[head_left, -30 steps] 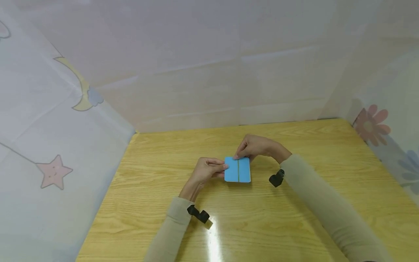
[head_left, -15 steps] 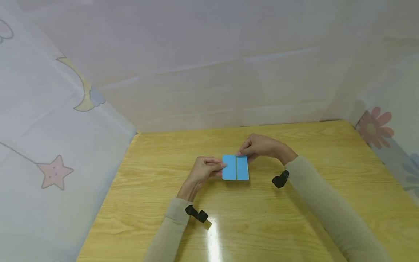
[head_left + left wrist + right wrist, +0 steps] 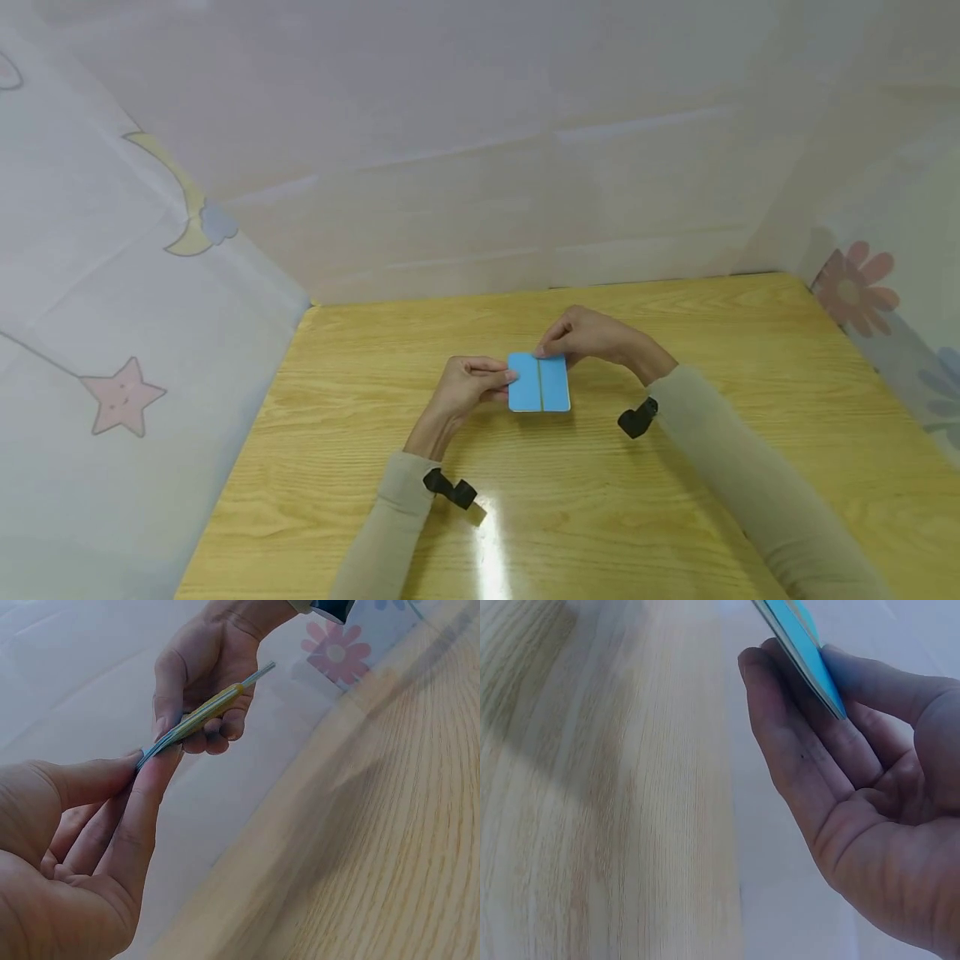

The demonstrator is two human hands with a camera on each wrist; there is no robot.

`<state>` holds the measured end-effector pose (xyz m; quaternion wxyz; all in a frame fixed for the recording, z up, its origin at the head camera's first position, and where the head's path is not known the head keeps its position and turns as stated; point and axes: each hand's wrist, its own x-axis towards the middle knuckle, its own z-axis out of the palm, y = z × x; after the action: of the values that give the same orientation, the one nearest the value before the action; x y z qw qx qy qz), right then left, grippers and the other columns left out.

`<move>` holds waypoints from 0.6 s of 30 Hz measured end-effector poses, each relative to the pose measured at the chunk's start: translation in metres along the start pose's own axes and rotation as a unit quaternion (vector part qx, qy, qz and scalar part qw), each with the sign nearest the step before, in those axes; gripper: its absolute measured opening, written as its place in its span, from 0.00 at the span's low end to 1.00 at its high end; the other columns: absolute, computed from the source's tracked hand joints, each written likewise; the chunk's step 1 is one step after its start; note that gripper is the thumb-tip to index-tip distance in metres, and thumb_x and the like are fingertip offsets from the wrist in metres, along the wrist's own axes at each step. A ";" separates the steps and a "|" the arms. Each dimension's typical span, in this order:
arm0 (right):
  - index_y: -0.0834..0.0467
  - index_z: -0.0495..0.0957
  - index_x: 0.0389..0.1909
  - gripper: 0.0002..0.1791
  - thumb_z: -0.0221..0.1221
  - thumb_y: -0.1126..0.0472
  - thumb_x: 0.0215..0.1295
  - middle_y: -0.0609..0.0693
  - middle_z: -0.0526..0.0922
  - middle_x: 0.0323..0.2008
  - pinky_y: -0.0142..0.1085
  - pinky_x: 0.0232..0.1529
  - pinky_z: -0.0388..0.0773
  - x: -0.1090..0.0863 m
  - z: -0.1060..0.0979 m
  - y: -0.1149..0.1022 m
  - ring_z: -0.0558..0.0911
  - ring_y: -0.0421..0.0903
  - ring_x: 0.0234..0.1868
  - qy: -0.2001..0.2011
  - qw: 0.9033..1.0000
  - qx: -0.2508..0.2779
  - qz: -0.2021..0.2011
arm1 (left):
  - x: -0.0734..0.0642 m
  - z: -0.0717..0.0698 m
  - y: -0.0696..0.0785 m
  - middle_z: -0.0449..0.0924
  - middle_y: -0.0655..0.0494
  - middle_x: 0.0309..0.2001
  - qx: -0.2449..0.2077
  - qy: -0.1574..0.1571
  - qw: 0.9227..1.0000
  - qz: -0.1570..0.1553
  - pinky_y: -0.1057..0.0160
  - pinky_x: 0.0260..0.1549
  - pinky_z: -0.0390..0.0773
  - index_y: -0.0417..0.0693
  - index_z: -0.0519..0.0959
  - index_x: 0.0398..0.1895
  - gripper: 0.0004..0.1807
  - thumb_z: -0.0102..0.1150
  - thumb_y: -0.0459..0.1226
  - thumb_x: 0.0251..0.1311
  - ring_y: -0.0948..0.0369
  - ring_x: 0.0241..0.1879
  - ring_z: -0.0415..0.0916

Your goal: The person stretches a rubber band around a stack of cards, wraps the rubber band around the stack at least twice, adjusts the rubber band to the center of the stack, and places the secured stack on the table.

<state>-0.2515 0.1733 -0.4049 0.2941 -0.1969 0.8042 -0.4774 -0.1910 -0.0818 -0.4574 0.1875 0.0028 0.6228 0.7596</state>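
A thin stack of blue cards (image 3: 527, 393) with rounded corners is held up over the table. A narrow yellow rubber band (image 3: 541, 387) runs round its middle. My left hand (image 3: 467, 388) pinches the stack's left edge, thumb on top and fingers beneath. At the far edge, close to the band, my right hand (image 3: 596, 336) pinches it between thumb and fingers. Seen edge-on in the left wrist view, the stack (image 3: 259, 675) shows several layers with the band wrapped round them. In the right wrist view, one corner of the stack (image 3: 821, 675) lies between thumb and fingers.
The light wooden table (image 3: 360, 367) reaches back to a pale cloth wall (image 3: 450, 208). Cloth with a printed star (image 3: 126, 397) borders the left side, and a printed flower (image 3: 855, 289) marks the right. Dark cameras (image 3: 637, 418) sit on both wrists.
The blue stack and both hands have shifted slightly to the left and away from me. Both hands keep their pinch on it, and the band stays round the stack.
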 end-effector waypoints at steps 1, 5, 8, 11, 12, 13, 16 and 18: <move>0.64 0.90 0.48 0.14 0.65 0.57 0.74 0.60 0.88 0.53 0.43 0.46 0.93 0.000 0.001 -0.001 0.90 0.47 0.42 0.002 1.000 -0.002 -0.002 | -0.001 0.000 0.001 0.91 0.52 0.31 -0.001 0.000 1.000 0.000 0.64 0.35 0.93 0.33 0.89 0.40 0.04 0.67 0.23 0.64 0.59 0.28 0.90; 0.64 0.90 0.48 0.14 0.65 0.58 0.74 0.60 0.89 0.51 0.43 0.45 0.93 0.001 0.003 -0.005 0.90 0.46 0.41 0.006 1.000 -0.006 -0.004 | -0.001 -0.002 0.001 0.91 0.53 0.30 -0.002 -0.006 1.000 0.008 0.65 0.34 0.92 0.36 0.89 0.36 0.05 0.67 0.23 0.64 0.60 0.27 0.90; 0.63 0.90 0.48 0.13 0.65 0.58 0.74 0.60 0.89 0.51 0.42 0.45 0.93 0.001 0.004 -0.004 0.90 0.46 0.41 0.007 1.000 -0.007 -0.003 | -0.001 -0.003 0.000 0.91 0.53 0.30 0.001 -0.007 1.000 0.011 0.65 0.33 0.92 0.36 0.89 0.37 0.04 0.67 0.23 0.64 0.60 0.27 0.90; 0.63 0.90 0.48 0.13 0.64 0.58 0.74 0.60 0.89 0.52 0.42 0.46 0.92 0.003 0.005 -0.002 0.90 0.46 0.41 0.004 1.000 -0.014 -0.006 | -0.001 -0.003 -0.001 0.91 0.53 0.30 0.007 -0.007 1.000 0.008 0.64 0.34 0.92 0.33 0.89 0.39 0.04 0.67 0.24 0.65 0.60 0.27 0.90; 0.63 0.90 0.48 0.13 0.64 0.58 0.74 0.60 0.89 0.53 0.42 0.46 0.92 0.003 0.005 -0.002 0.90 0.46 0.41 0.001 1.000 -0.017 -0.008 | -0.001 -0.003 -0.001 0.91 0.53 0.31 0.008 -0.006 1.000 0.006 0.64 0.34 0.92 0.32 0.89 0.40 0.04 0.67 0.24 0.65 0.60 0.27 0.90; 0.63 0.90 0.48 0.13 0.64 0.57 0.75 0.60 0.88 0.53 0.42 0.46 0.92 0.003 0.005 -0.001 0.90 0.46 0.42 -0.001 1.000 -0.019 -0.010 | -0.001 -0.004 -0.001 0.91 0.52 0.31 0.008 -0.005 1.000 0.004 0.64 0.34 0.93 0.31 0.88 0.40 0.04 0.67 0.24 0.65 0.60 0.27 0.90; 0.63 0.90 0.49 0.14 0.64 0.57 0.74 0.60 0.88 0.54 0.41 0.46 0.92 0.004 0.006 -0.001 0.90 0.46 0.42 -0.004 1.000 -0.024 -0.015 | -0.002 -0.004 -0.001 0.91 0.52 0.31 0.011 -0.003 1.000 0.001 0.64 0.34 0.93 0.30 0.88 0.42 0.05 0.68 0.24 0.65 0.60 0.27 0.90; 0.62 0.90 0.49 0.13 0.65 0.57 0.74 0.60 0.88 0.55 0.41 0.46 0.92 0.004 0.006 -0.001 0.90 0.46 0.42 -0.003 1.000 -0.026 -0.014 | -0.003 -0.004 -0.001 0.91 0.52 0.31 0.010 -0.003 1.000 0.000 0.64 0.34 0.93 0.30 0.88 0.42 0.05 0.68 0.25 0.64 0.59 0.27 0.90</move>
<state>-0.2504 0.1665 -0.4077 0.2846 -0.2176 0.8124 -0.4600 -0.1891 -0.0861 -0.4589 0.1892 0.0076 0.6300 0.7532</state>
